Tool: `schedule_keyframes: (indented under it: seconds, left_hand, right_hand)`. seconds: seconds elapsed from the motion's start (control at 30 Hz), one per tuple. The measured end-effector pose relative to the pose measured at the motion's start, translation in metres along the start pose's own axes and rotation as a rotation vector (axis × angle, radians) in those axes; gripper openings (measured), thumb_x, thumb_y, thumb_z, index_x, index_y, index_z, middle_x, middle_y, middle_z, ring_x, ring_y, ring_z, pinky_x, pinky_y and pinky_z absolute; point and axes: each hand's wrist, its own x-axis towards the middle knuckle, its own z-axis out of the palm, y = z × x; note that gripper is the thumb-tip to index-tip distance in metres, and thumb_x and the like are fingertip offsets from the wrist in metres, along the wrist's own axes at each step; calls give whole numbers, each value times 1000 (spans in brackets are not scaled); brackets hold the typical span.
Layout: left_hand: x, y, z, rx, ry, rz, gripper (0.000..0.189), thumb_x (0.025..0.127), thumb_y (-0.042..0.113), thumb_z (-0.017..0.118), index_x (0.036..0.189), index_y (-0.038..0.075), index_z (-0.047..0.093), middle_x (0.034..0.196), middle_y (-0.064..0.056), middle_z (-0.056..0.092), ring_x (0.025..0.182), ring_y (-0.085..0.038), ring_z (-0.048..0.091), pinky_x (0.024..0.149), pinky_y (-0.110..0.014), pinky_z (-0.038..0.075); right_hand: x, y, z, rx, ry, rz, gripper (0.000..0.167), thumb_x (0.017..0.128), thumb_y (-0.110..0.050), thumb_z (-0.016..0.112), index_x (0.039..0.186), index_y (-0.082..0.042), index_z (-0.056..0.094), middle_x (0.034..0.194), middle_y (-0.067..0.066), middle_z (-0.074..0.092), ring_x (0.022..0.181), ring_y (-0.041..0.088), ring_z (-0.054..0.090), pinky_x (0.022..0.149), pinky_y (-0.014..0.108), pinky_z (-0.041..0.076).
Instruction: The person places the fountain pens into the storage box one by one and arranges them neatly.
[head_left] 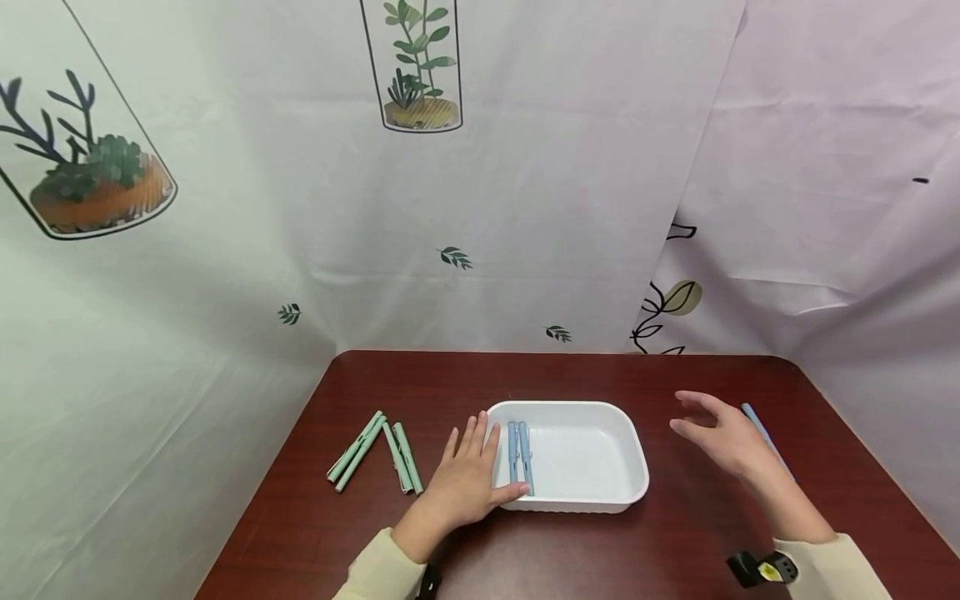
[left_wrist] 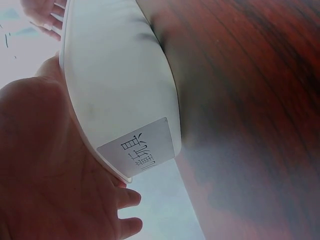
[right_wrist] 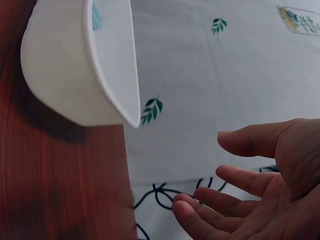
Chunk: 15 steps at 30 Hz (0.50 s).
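A white plastic tray (head_left: 592, 458) stands on the table with blue clothes pegs (head_left: 526, 454) lying along its left inside. My left hand (head_left: 461, 483) rests on the tray's left end, fingers straight and spread, its thumb over the front left corner. In the left wrist view that hand (left_wrist: 55, 160) lies along the rim, above a printed label (left_wrist: 140, 150). My right hand (head_left: 723, 437) is in the air to the right of the tray, apart from it. Its fingers are loosely bent with nothing between them, as the right wrist view confirms.
Green clothes pegs (head_left: 362, 454) lie in two groups on the table's left side. A slim blue piece (head_left: 757, 423), partly hidden by the right hand, lies at the table's right. Behind the dark red table (head_left: 585, 558) hangs a printed white cloth (head_left: 525, 208).
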Motion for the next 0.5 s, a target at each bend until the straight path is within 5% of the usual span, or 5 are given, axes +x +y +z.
schedule_keyframes:
  seconds: [0.27, 0.5]
  left_hand:
    - [-1, 2, -1, -18, -8, -6, 100, 91, 71, 56, 159, 3, 29, 167, -22, 15, 155, -37, 16, 122, -58, 15]
    - [-1, 2, -2, -20, -11, -11, 100, 91, 71, 56, 159, 3, 29, 167, -21, 14, 155, -37, 15, 122, -58, 15]
  right_hand:
    - [-3, 16, -14, -54, 5, 28, 63, 98, -33, 67, 145, 2, 47, 134, 34, 57, 132, 55, 42, 95, 60, 42]
    - [-3, 32, -22, -117, 43, 15, 60, 97, -33, 67, 142, 3, 50, 130, 32, 60, 119, 48, 57, 84, 47, 46]
